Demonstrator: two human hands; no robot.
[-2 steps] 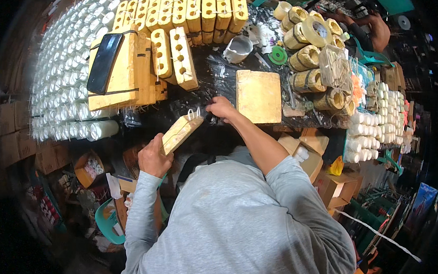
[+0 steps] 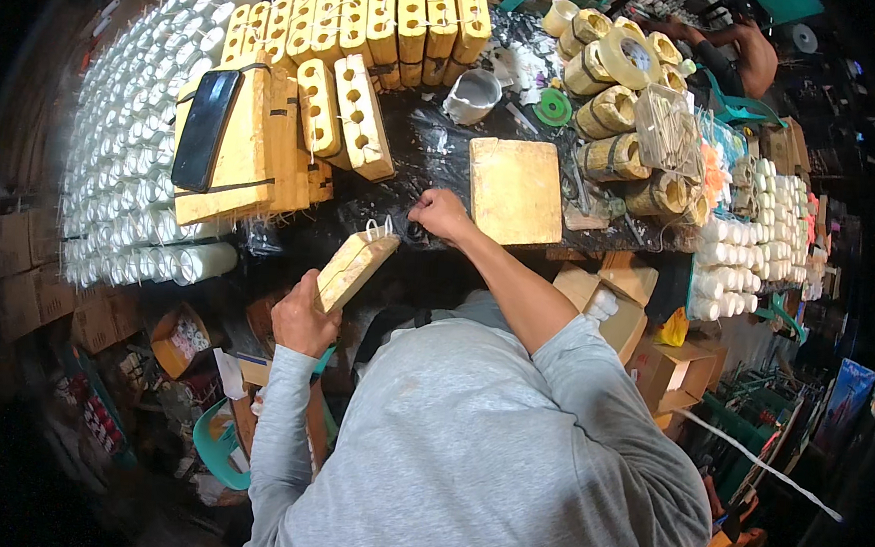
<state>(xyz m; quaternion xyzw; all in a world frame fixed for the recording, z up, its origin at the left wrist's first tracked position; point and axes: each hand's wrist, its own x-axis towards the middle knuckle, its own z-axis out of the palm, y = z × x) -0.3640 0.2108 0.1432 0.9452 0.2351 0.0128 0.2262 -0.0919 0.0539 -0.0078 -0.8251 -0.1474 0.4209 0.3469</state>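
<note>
Tilted up and to the right, a narrow yellow block [image 2: 354,270] rests in my left hand [image 2: 302,315], whose fingers wrap its lower end. White string loops [image 2: 377,226] stick out of the block's upper end. My right hand [image 2: 440,216] is low over the black plastic sheet [image 2: 435,153] at the table's near edge, fingers pinched together; what they hold, if anything, is too small and dark to make out. Just right of that hand lies a flat, square yellow block [image 2: 515,191].
Yellow moulds with round holes [image 2: 364,119] stand left of centre, several more behind. A black phone [image 2: 206,129] lies on stacked yellow blocks. Glass jars [image 2: 134,155] crowd the left. Round moulds [image 2: 608,113], a tape roll [image 2: 633,57] and a grey cup [image 2: 472,97] stand farther back.
My left hand and the narrow block have shifted slightly left and down. My right hand has moved a little up and left, its fingers still pinched.
</note>
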